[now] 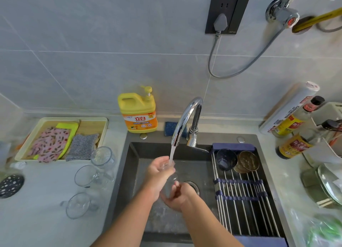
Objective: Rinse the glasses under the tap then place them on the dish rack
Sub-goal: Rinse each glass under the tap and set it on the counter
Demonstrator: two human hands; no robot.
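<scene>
A clear glass (171,180) is held tilted over the dark sink (133,172), its mouth under the water stream from the chrome tap (185,120). My left hand (157,174) grips its upper part. My right hand (176,196) grips its base from below. Three more clear glasses (102,157) (87,176) (78,205) wait on the counter left of the sink. The roll-up dish rack (244,196) spans the sink's right half, with a dark glass (226,159) and a brownish glass (248,161) at its far end.
A yellow detergent bottle (138,111) stands behind the sink. A tray of cloths (61,137) lies at the left. Sauce bottles (294,144) and a glass lid (329,183) crowd the right counter. A blue sponge (171,129) sits behind the tap.
</scene>
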